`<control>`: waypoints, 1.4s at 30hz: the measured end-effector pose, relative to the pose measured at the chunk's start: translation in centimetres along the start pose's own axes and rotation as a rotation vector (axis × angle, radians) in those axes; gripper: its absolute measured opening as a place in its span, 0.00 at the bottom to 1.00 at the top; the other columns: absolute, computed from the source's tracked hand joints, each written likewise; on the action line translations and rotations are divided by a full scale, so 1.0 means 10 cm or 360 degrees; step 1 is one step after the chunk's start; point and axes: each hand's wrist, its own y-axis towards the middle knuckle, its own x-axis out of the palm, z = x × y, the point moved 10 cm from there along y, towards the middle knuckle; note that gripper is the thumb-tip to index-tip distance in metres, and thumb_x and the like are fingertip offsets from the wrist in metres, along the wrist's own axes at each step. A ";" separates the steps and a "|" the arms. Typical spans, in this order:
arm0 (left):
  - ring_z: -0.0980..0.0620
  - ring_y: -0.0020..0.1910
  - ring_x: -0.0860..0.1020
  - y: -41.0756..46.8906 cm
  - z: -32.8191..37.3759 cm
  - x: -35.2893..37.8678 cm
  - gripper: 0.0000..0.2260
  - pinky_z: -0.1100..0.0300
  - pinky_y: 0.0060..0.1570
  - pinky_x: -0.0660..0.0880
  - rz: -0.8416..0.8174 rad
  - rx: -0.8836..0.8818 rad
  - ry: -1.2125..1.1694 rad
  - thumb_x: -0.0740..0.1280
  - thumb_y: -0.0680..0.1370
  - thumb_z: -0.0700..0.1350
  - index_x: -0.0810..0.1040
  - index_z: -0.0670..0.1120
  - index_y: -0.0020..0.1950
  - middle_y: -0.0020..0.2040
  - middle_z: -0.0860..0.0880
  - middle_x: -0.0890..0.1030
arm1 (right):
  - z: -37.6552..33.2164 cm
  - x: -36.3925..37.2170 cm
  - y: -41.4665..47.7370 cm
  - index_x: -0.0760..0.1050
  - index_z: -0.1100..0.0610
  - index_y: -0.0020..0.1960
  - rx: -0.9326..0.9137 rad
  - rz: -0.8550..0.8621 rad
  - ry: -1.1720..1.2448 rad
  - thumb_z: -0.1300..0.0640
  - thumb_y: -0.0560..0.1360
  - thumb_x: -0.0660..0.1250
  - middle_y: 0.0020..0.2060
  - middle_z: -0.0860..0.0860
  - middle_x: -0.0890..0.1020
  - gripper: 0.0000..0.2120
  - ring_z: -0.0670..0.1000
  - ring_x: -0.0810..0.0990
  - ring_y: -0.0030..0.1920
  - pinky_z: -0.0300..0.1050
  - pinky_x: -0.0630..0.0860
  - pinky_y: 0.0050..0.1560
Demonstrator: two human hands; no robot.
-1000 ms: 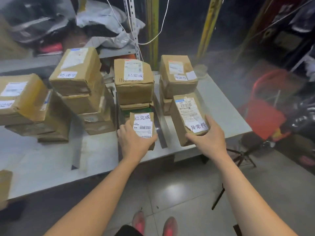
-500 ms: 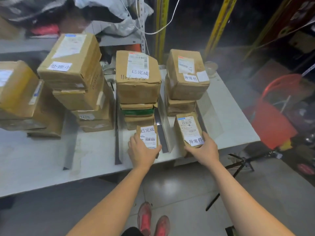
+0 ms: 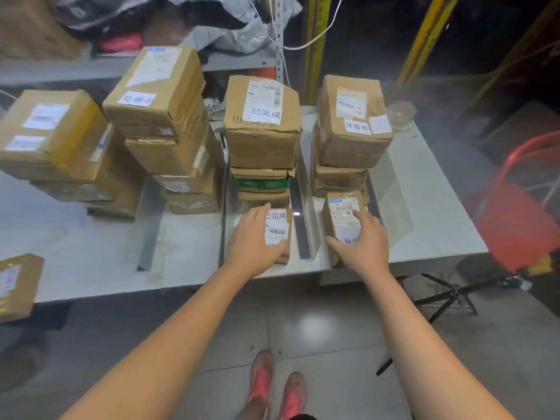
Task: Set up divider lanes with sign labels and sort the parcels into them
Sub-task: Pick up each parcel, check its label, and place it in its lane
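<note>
My left hand (image 3: 254, 241) grips a small brown parcel (image 3: 280, 228) with a handwritten white label. The parcel lies at the front of the middle lane, before a tall parcel stack (image 3: 260, 140) bearing the same label. My right hand (image 3: 363, 247) covers and holds another small parcel (image 3: 339, 210) in the right lane, in front of a second labelled stack (image 3: 351, 128). A dark divider strip (image 3: 303, 231) runs between the two small parcels. Both parcels rest on the white table (image 3: 91, 253).
Two more stacks stand at the left, one labelled (image 3: 160, 95), one further left (image 3: 51, 137). A divider strip (image 3: 148, 237) lies between them. A loose parcel (image 3: 15, 286) overhangs the left front edge. A red basket (image 3: 521, 213) and a tripod (image 3: 448, 295) stand right of the table.
Both small parcels came down from a raised, tilted hold and now lie flat at the front of their lanes. My hands slid further over their tops.
</note>
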 end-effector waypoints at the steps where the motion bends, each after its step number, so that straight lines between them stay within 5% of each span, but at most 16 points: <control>1: 0.50 0.73 0.65 -0.06 0.03 -0.19 0.35 0.52 0.70 0.66 0.0009 0.0049 0.0017 0.71 0.75 0.53 0.61 0.48 0.78 0.74 0.51 0.67 | -0.20 -0.02 -0.04 0.67 0.53 0.73 -0.0084 -0.0010 0.0032 0.45 0.69 0.76 0.70 0.52 0.72 0.37 0.55 0.67 0.70 0.53 0.68 0.68; 6: 0.48 0.68 0.73 -0.43 -0.31 -1.24 0.27 0.51 0.66 0.70 0.0265 0.0060 0.0328 0.69 0.77 0.49 0.68 0.48 0.75 0.70 0.50 0.74 | -1.38 0.21 -0.41 0.67 0.51 0.74 -0.0582 -0.0180 0.0090 0.49 0.74 0.72 0.68 0.47 0.73 0.31 0.49 0.71 0.69 0.44 0.68 0.67; 10: 0.43 0.58 0.79 -0.77 -0.81 -1.94 0.23 0.49 0.60 0.73 0.0473 -0.0069 0.0625 0.72 0.73 0.47 0.77 0.44 0.68 0.61 0.47 0.82 | -2.24 0.57 -0.70 0.67 0.50 0.74 -0.0881 -0.0232 -0.0045 0.47 0.74 0.70 0.69 0.47 0.74 0.31 0.49 0.70 0.70 0.47 0.69 0.69; 17: 0.45 0.66 0.73 -1.21 -2.28 -3.04 0.26 0.51 0.65 0.67 0.0493 -0.0263 0.0816 0.67 0.77 0.53 0.70 0.47 0.74 0.68 0.48 0.76 | -3.54 1.49 -1.28 0.67 0.50 0.73 -0.1141 -0.0256 -0.0474 0.45 0.74 0.68 0.68 0.50 0.74 0.29 0.55 0.71 0.68 0.55 0.72 0.66; 28: 0.43 0.66 0.73 -1.76 -4.66 -4.60 0.28 0.49 0.60 0.71 0.0489 -0.0577 0.0819 0.68 0.75 0.55 0.69 0.48 0.73 0.69 0.46 0.75 | -5.11 2.89 -2.19 0.65 0.51 0.74 -0.1147 -0.0344 -0.0678 0.47 0.75 0.66 0.68 0.51 0.73 0.29 0.56 0.70 0.68 0.53 0.71 0.64; 35: 0.42 0.66 0.73 -1.71 -5.76 -4.87 0.30 0.47 0.60 0.72 0.0472 -0.0800 0.0647 0.67 0.75 0.58 0.68 0.48 0.74 0.70 0.46 0.73 | -5.68 3.93 -2.26 0.67 0.49 0.74 -0.1123 -0.0501 -0.0474 0.46 0.75 0.67 0.68 0.48 0.74 0.29 0.52 0.70 0.69 0.51 0.73 0.63; 42: 0.43 0.59 0.75 -1.78 -6.61 -4.78 0.34 0.48 0.54 0.75 0.0309 -0.1072 0.0380 0.69 0.65 0.66 0.70 0.50 0.65 0.59 0.47 0.76 | -5.99 4.89 -2.36 0.67 0.48 0.74 -0.0975 -0.0732 -0.0272 0.46 0.75 0.66 0.70 0.46 0.73 0.28 0.49 0.69 0.70 0.50 0.72 0.61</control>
